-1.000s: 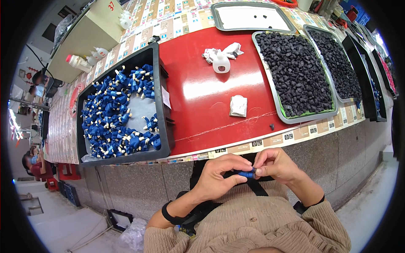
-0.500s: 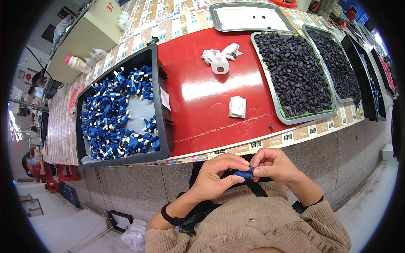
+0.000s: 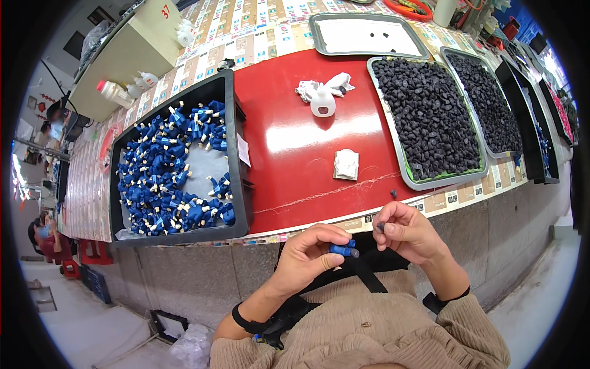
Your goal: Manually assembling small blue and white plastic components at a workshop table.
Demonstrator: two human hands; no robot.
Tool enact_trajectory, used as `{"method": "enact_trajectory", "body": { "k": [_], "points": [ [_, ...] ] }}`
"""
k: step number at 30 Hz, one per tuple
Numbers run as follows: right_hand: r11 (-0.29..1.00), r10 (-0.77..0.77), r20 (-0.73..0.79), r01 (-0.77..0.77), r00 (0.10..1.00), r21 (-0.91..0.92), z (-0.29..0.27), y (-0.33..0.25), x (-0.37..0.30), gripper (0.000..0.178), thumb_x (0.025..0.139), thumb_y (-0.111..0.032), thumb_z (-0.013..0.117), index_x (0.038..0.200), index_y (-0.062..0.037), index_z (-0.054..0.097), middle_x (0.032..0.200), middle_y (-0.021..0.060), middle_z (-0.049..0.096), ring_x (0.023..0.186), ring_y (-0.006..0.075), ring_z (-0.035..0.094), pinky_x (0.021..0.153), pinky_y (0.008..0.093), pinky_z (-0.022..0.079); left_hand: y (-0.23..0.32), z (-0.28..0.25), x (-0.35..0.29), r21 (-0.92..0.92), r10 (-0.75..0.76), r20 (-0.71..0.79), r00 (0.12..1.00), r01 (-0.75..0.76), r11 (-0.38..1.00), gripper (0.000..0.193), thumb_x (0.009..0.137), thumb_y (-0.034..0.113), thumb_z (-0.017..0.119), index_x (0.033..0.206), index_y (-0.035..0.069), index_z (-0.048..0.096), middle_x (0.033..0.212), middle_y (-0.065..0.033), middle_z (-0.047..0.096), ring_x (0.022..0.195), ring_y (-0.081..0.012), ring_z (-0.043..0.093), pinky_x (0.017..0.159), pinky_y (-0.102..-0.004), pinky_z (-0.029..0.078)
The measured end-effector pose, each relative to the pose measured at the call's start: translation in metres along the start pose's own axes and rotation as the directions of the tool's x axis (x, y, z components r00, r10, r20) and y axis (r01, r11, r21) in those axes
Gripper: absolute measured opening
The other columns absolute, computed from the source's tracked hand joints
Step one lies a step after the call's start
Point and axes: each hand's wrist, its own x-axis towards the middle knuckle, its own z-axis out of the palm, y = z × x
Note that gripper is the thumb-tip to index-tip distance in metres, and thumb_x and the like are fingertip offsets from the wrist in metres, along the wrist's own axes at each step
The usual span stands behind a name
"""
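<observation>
My left hand (image 3: 307, 252) is closed on a small blue figurine part (image 3: 341, 249) with two leg-like tubes. One tube ends in a dark tip; the end of the other is hard to make out. To its right, slightly apart, my right hand (image 3: 410, 234) pinches a small black piece (image 3: 380, 227) between thumb and fingers. Both hands are in front of the table's near edge, above my lap. A single black piece (image 3: 393, 193) lies on the red tabletop (image 3: 295, 166) just beyond my right hand.
A black bin (image 3: 232, 111) at left holds many blue figurine parts (image 3: 153, 160). Trays of black pieces (image 3: 427, 117) stand at right. A white squeeze bottle (image 3: 322, 103), a crumpled cloth (image 3: 339, 82), a white pad (image 3: 346, 165) and a white-lined tray (image 3: 362, 37) are on the table.
My hands were together at the blue figurine part; my right hand has moved away right and up, now showing a black piece in its fingers. The left keeps its hold.
</observation>
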Motion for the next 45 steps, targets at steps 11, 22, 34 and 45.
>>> {"method": "enact_trajectory", "body": {
  "k": [11,22,34,45],
  "points": [
    [0.983,-0.106,-0.044,0.098,0.993,-0.155,0.020,-0.006,0.010,0.016,0.089,-0.007,0.062,0.103,-0.0020,0.056,0.087,0.0063,0.061,0.078,0.0143,0.063,0.067,0.0263,0.054,-0.011,-0.005,-0.003,-0.313,-0.066,0.036,0.997,0.074,0.947,0.035,0.089,0.014,0.063,0.120,0.003,0.052,0.118,-0.0093,0.056,0.112,-0.0208,0.056,0.099,-0.0344,0.044],
    [0.928,-0.228,-0.119,0.179,0.966,-0.326,0.019,-0.019,0.024,0.015,0.088,-0.009,0.064,0.099,-0.0024,0.057,0.085,0.0051,0.062,0.076,0.0124,0.063,0.065,0.0248,0.053,-0.010,-0.010,-0.002,-0.463,-0.040,0.104,0.994,0.084,0.883,0.034,0.092,0.019,0.058,0.122,0.006,0.048,0.125,-0.0091,0.052,0.120,-0.0234,0.051,0.103,-0.0360,0.040],
    [0.993,0.036,-0.041,-0.031,0.999,0.115,0.020,-0.009,0.028,0.014,0.093,-0.015,0.057,0.103,-0.0062,0.054,0.090,0.0025,0.057,0.079,0.0099,0.057,0.064,0.0235,0.050,-0.010,-0.012,-0.001,-0.448,-0.049,0.110,0.993,0.093,0.889,0.038,0.092,0.022,0.058,0.123,0.004,0.047,0.124,-0.0085,0.052,0.119,-0.0216,0.052,0.104,-0.0365,0.040],
    [0.970,0.006,-0.110,0.021,0.994,0.243,0.027,-0.006,0.026,0.022,0.094,-0.014,0.055,0.115,-0.0079,0.053,0.091,0.0024,0.054,0.080,0.0102,0.053,0.067,0.0245,0.047,-0.012,-0.014,-0.003,-0.442,-0.069,0.092,0.993,0.103,0.891,0.039,0.091,0.022,0.059,0.123,0.004,0.048,0.123,-0.0075,0.053,0.117,-0.0208,0.053,0.104,-0.0355,0.040]
  ]
}}
